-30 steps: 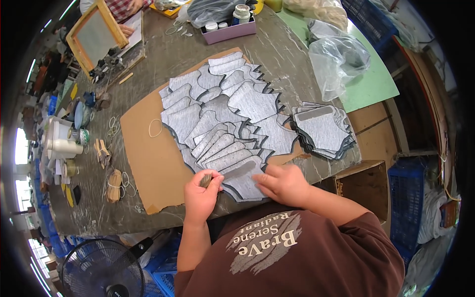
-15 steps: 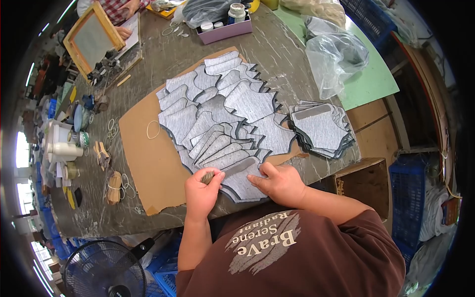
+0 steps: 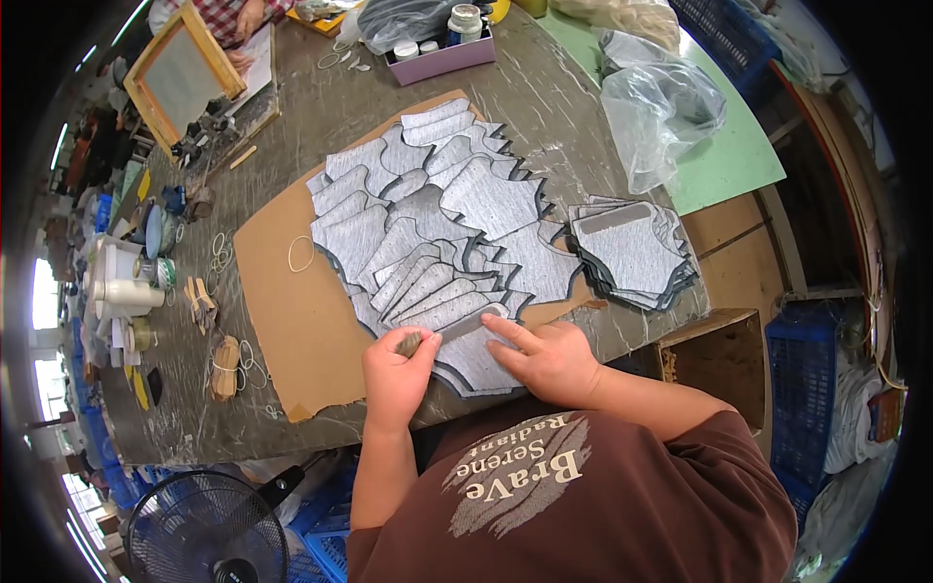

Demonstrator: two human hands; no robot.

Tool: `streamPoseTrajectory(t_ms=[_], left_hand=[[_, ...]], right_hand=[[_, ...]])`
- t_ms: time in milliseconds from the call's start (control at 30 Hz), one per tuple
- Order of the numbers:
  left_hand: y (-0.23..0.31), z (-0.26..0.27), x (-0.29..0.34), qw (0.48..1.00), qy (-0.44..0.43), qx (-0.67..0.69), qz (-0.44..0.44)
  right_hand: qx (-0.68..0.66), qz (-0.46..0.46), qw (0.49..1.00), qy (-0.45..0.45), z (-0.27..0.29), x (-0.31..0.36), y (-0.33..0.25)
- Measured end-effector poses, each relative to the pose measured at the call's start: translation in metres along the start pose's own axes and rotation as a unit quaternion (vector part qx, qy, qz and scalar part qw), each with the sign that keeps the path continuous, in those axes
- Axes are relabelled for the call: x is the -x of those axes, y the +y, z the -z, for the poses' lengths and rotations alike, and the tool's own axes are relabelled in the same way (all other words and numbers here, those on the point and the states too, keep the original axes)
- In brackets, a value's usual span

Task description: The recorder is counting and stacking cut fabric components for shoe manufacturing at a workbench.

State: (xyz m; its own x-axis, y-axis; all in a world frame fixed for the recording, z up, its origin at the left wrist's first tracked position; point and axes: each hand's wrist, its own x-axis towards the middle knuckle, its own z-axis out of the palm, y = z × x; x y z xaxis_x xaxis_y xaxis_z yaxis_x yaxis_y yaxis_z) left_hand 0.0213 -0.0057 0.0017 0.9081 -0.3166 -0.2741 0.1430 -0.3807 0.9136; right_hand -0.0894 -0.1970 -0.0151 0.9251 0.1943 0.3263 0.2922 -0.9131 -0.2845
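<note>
Near the table's front edge lies a light grey fabric piece (image 3: 474, 361) with dark edges. A dark grey strip (image 3: 466, 325) rests along its upper edge. My right hand (image 3: 549, 358) has its index finger stretched out, the tip touching the strip's right end. Pinched in my left hand (image 3: 400, 374) is a small bundle of grey-brown strips (image 3: 409, 344), beside the strip's left end. Beyond my hands, several overlapping rows of similar cut pieces (image 3: 491, 199) spread over a brown cardboard sheet (image 3: 282, 282).
To the right sits a stack of grey pieces (image 3: 632, 257) with a dark strip on top. A plastic bag (image 3: 661, 117) lies on a green board (image 3: 734, 160). Rubber bands and a tied bundle (image 3: 224, 367) are at left. Another person's hand (image 3: 250, 17) shows behind a wooden frame (image 3: 180, 78).
My right index finger has straightened and moved left onto the strip. The dark strip has shifted up slightly along the piece's upper edge. My left hand stays nearly still.
</note>
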Motion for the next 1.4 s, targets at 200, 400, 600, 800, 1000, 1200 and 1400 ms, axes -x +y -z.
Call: streamPoseTrajectory(t_ms=[200,400,600,800,1000,1200,1400], left_hand=[[0.006,-0.005,0.003,0.966,0.052,-0.182,-0.175],[-0.007,-0.001,0.012,0.945,0.04,-0.059,-0.319],[-0.015,-0.003,0.016,0.983,0.031,-0.023,-0.181],[-0.016,0.003,0.011,0.965,0.018,-0.115,-0.234],[-0.022,0.005,0.013,0.968,0.052,-0.093,-0.229],[-0.022,0.009,0.014,0.957,0.126,-0.086,-0.248],[0.004,-0.003,0.032,0.964,-0.094,0.154,-0.198]], right_hand=[[-0.031,-0.031,0.999,-0.009,-0.007,0.003,0.003],[-0.137,-0.131,0.976,0.105,-0.002,-0.011,0.003],[-0.191,-0.07,0.963,0.175,-0.008,-0.015,0.013],[-0.355,-0.19,0.877,0.263,0.015,-0.004,0.009],[-0.135,-0.335,0.886,0.291,0.085,0.003,0.056],[0.074,-0.295,0.908,0.289,0.09,-0.003,0.081],[-0.304,-0.149,0.934,0.114,0.072,-0.041,-0.007]])
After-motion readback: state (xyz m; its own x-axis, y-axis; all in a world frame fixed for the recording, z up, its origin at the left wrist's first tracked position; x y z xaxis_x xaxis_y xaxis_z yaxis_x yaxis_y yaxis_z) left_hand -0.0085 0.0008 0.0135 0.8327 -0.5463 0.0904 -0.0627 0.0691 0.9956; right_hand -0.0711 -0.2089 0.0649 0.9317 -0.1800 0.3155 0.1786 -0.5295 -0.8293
